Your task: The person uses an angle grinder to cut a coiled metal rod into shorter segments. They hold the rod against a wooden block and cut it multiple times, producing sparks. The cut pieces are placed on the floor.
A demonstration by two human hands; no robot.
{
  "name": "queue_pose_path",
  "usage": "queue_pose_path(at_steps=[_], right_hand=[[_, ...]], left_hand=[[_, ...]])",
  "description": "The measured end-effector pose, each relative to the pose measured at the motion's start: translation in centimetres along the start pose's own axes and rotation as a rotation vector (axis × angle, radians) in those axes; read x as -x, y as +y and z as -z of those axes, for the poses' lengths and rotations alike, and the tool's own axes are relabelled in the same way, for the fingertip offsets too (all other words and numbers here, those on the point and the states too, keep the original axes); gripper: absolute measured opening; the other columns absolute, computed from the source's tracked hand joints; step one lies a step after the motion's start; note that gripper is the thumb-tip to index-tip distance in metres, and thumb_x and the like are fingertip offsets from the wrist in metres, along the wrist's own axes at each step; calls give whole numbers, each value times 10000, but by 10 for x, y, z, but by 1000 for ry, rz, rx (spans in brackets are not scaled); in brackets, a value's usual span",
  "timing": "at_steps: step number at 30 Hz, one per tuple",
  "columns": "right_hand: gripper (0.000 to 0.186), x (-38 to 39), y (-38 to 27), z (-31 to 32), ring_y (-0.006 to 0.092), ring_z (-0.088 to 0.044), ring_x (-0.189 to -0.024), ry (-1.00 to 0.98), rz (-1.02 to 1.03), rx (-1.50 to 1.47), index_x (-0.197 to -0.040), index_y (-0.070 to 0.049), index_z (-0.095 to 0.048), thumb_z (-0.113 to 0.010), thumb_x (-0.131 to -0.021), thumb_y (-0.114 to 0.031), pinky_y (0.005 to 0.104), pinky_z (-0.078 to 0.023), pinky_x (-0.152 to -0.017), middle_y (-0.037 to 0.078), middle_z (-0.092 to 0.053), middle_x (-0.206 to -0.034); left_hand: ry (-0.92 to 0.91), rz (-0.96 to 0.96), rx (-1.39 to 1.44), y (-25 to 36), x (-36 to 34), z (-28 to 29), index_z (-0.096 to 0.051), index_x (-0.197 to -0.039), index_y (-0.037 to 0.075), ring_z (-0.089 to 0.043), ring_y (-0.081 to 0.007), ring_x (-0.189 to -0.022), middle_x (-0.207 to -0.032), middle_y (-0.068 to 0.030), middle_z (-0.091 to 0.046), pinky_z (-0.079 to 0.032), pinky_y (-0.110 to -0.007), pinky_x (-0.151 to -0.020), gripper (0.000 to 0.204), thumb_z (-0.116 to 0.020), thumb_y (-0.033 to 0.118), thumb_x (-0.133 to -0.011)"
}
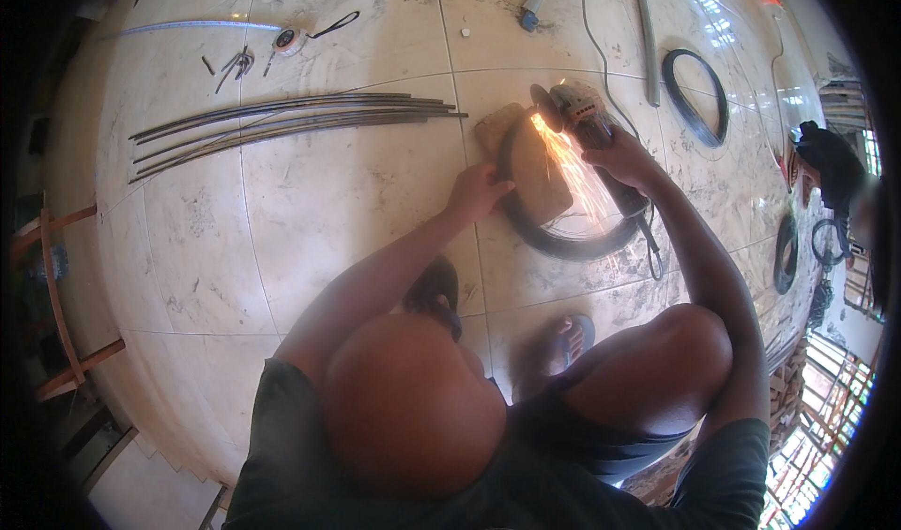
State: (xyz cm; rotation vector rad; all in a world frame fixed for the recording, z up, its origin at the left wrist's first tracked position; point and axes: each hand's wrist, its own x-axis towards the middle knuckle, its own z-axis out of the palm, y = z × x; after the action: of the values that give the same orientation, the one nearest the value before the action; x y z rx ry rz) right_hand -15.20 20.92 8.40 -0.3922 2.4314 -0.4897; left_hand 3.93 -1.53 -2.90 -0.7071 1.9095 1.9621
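Note:
My right hand [621, 159] is closed round the body of an angle grinder [582, 106]. Its thin cutting disc [542, 103] meets the far end of a dark coil of wire or rod [577, 247], and bright orange sparks [571, 164] stream back toward me. The coil loops around a brown block [544, 187] lying on the tiles. At the coil's left side, my left hand [481, 192] grips it, thumb resting near the block. Sparks hide part of the block and of the coil's right side.
Several straight dark rods [291, 124] lie to the left. Beyond them are a tape measure [289, 41] and short cut pieces [242, 61]. A cord [601, 46] trails away from the grinder. Another black coil [667, 84] lies to the right; a person [831, 168] is at the far right.

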Motion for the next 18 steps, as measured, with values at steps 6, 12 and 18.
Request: queue_pose_path(at_steps=[6, 12, 18], right_hand=[[571, 6, -7, 2, 230, -691, -900, -12, -34, -5, -1257, 21, -613, -786, -821, -304, 382, -548, -823, 157, -717, -997], [558, 6, -8, 2, 223, -690, -892, -37, -49, -55, -1246, 15, -618, -789, -827, -312, 379, -547, -821, 148, -716, -986], [611, 3, -5, 3, 282, -687, -966, -52, -68, -63, -1242, 31, -617, -804, -803, -350, 403, -535, -858, 201, -701, -1060]], left_hand=[[-7, 4, 10, -4, -2, 0, -609, -1091, -17, -703, -143, -642, -847, -66, -690, -611, -278, -548, 251, -732, 168, -972], [12, 3, -10, -6, -3, -1, -589, -1031, -13, -701, -141, -639, -823, -55, -669, -612, -281, -546, 242, -734, 171, -971], [-17, -3, -11, 0, 0, 0, -588, -1040, -15, -704, -143, -642, -828, -54, -666, -613, -279, -548, 241, -731, 167, -971]])
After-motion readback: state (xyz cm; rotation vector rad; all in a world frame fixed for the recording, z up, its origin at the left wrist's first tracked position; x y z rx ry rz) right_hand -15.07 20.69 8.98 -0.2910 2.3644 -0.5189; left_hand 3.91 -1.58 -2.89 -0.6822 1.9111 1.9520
